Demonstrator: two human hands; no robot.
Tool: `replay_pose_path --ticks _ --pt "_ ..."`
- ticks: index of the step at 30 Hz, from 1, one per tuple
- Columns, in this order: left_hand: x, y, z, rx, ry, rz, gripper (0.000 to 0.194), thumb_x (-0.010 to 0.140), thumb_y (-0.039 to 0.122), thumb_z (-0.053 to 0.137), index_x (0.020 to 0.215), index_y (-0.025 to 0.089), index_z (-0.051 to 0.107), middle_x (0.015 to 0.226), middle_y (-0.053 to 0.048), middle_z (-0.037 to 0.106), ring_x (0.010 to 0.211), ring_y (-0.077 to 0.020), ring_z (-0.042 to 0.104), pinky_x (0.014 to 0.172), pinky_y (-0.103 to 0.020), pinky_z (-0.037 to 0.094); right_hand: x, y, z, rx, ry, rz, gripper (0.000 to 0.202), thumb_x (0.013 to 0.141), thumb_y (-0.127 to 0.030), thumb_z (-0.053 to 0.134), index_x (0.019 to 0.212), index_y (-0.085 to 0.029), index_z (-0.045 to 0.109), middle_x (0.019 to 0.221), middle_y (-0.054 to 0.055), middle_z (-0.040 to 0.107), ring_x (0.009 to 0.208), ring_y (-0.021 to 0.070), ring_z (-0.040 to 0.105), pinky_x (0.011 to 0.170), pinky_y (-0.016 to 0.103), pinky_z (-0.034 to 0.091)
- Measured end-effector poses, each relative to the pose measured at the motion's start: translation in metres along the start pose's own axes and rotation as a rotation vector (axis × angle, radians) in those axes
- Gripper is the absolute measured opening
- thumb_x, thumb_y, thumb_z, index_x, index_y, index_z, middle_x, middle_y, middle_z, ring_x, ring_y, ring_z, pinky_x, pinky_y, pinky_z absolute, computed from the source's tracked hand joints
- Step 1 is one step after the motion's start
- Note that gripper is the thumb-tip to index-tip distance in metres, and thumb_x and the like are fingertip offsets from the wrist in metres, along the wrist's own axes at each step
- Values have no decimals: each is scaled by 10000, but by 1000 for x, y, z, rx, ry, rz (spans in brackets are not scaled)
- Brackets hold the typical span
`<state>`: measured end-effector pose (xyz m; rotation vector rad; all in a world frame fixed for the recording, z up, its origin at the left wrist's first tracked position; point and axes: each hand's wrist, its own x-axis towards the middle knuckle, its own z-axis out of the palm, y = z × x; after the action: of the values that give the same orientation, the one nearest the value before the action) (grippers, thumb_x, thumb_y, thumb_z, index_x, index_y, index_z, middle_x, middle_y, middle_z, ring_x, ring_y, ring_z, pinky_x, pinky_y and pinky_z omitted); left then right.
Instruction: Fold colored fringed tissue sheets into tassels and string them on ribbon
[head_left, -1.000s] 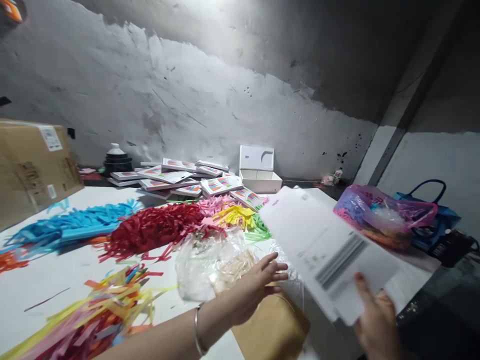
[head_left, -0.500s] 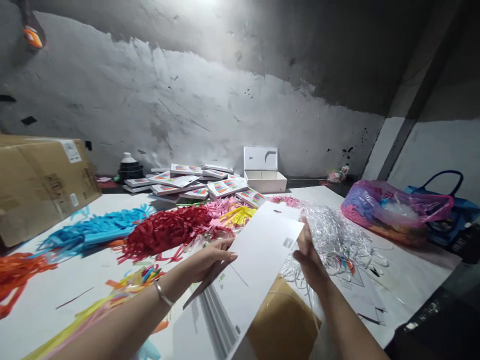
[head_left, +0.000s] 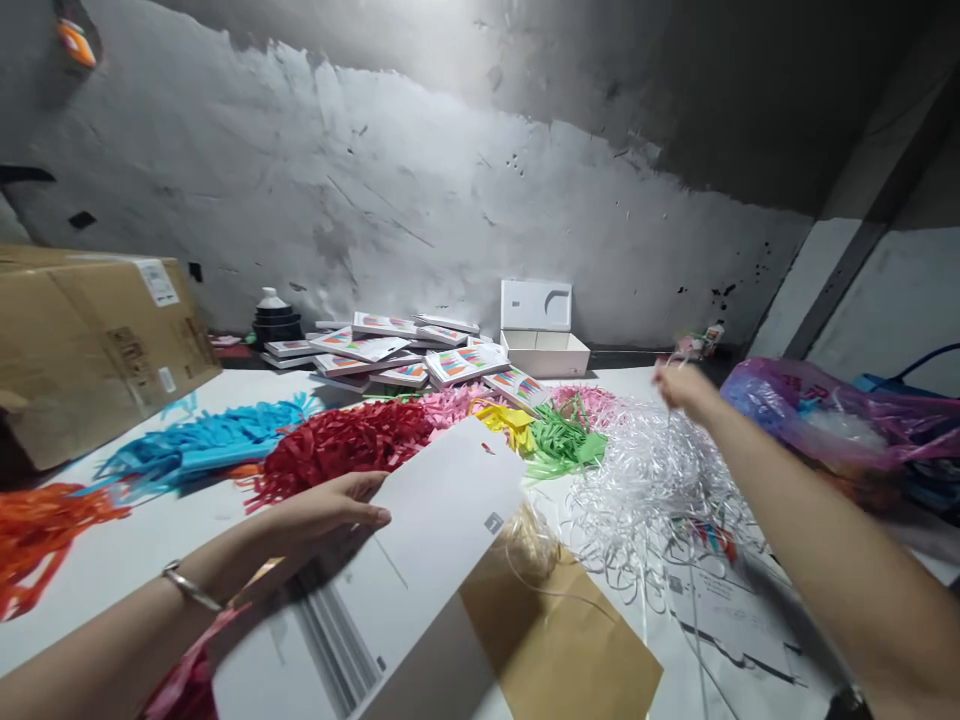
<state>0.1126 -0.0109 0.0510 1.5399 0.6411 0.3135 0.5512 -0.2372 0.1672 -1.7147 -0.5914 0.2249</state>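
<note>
The left hand (head_left: 334, 510) holds the white carton (head_left: 442, 500) at its left edge, and its grip is closed there, with the thumb lying on the top face. The carton is in front of the person, tilted, and it has grey stripes on its lower part. A sheet of brown paper (head_left: 577, 640) lies on the counter (head_left: 75, 575) just beside the carton, on the right.

The right hand (head_left: 686, 390) is raised above the far part of the heap of white string (head_left: 652, 470). Its fingers are bent and blurred, so I cannot tell whether this grip is closed on a strand.

Behind the carton there are red strips (head_left: 345, 440), yellow strips (head_left: 510, 425) and green strips (head_left: 562, 440), with blue strips (head_left: 217, 440) farther left. Near the wall (head_left: 405, 180), a pile of flat boxes (head_left: 465, 362) is next to an open white box (head_left: 544, 355). A pink plastic bag (head_left: 817, 410) is at the right, and a big cardboard box (head_left: 97, 350) is at the left.
</note>
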Motion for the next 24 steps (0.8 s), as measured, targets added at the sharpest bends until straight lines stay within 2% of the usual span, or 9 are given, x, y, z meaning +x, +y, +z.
replay_pose_path --ticks 1,2,3,5,8,13,18,22,24 --pt "1 0 6 1 -10 14 408 554 178 885 946 229 785 944 -88 788 969 -360 728 836 -409 601 13 -19 -3 -28 16 -39 619 1086 -368 75 1258 -79 595 1252 95 576 1176 222 604 946 447 449" --pt "2 0 12 1 -23 26 400 566 198 885 952 237 788 944 -84 788 985 -362 723 858 -418 594 22 -35 -6 -55 24 -70 573 1075 -470 201 1265 -97 592 1271 100 573 1155 233 617 950 457 462" --pt "3 -1 18 3 -31 38 397 576 218 884 961 245 790 944 -80 788 1005 -365 717 883 -428 584 29 -45 -7 -94 -2 -90 634 1076 -438 103 1287 -65 570 1289 109 554 1178 221 598 960 446 440" --pt "3 -4 25 17 -32 65 405 592 258 884 985 260 789 964 -72 787 1063 -367 696 943 -445 556 30 -48 -6 -188 -117 -71 554 1094 -404 164 1331 -55 523 1310 127 539 1159 167 600 961 423 440" --pt "-3 -11 30 69 -70 80 469 636 325 871 1088 261 764 1097 -70 770 1173 -361 640 1032 -447 496 13 -11 7 -365 -350 57 357 1013 -373 566 1294 -153 566 1272 97 602 1062 197 644 900 421 545" --pt "-23 -16 34 206 -52 59 527 692 466 825 1154 228 736 1167 -84 744 1178 -381 616 981 -412 515 -28 54 21 -505 -432 44 341 974 -366 625 1263 -190 593 1292 84 603 1086 225 634 914 444 549" --pt "-49 -23 46 228 -77 155 490 766 500 770 1163 217 720 1151 -81 738 1082 -335 649 923 -365 533 -105 66 18 -346 -474 -169 351 941 -470 625 1153 -193 662 1228 123 660 1153 262 624 1010 445 489" --pt "-76 -35 67 174 -123 219 377 818 473 746 1073 196 735 1009 -65 750 940 -276 663 833 -313 532 -196 77 38 -109 -623 -217 695 863 -606 651 1417 -227 472 1126 101 711 991 225 705 833 366 572" --pt "-94 -36 78 143 -216 214 333 820 483 748 939 173 758 879 -48 736 831 -237 650 754 -276 514 -241 82 48 96 -629 -186 484 867 -521 691 1239 -225 600 1017 69 728 929 205 705 809 323 559"
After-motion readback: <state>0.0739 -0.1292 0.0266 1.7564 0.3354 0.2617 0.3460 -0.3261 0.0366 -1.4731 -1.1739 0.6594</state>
